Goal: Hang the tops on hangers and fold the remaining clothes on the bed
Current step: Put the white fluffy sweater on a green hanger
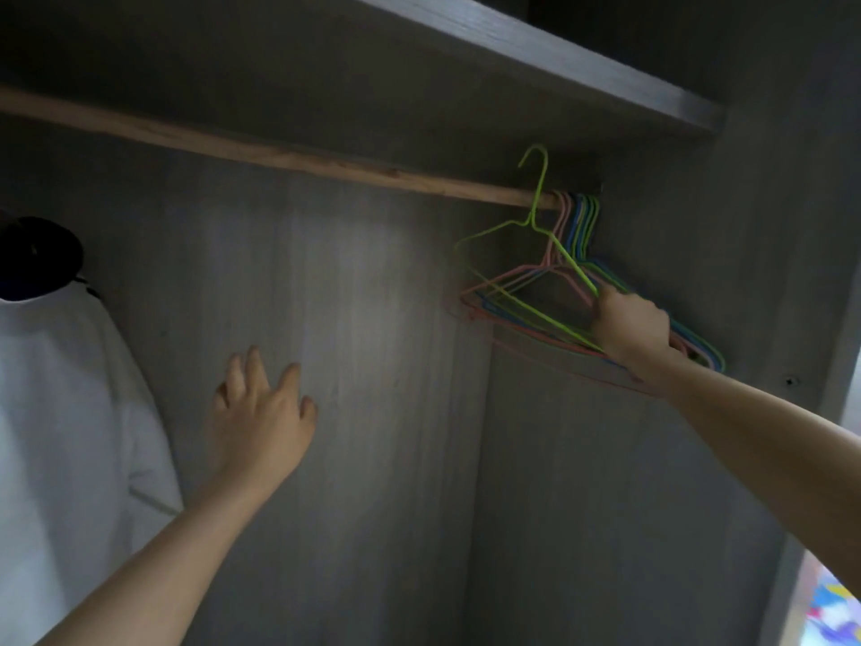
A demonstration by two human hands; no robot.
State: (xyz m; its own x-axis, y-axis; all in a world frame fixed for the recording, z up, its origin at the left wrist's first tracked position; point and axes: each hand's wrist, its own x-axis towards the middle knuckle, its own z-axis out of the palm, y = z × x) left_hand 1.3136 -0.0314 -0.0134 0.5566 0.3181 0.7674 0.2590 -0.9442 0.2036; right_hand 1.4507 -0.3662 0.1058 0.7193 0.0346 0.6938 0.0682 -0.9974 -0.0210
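Inside a grey wardrobe, a wooden rail [279, 153] runs from upper left to the right wall. Several wire hangers [575, 235] in pink, blue and green hang bunched at its right end. My right hand [631, 326] grips the shoulder of a lime green hanger [536, 212], whose hook is lifted above the rail. My left hand [261, 412] floats in front of the back panel, fingers relaxed, holding nothing. A white top [65, 412] hangs at the far left, with a dark garment [37, 254] above it.
A grey shelf [559, 58] sits above the rail. The wardrobe's right side wall [768, 272] stands close behind the hangers. A patch of colourful fabric [834, 608] shows at the bottom right, outside the wardrobe.
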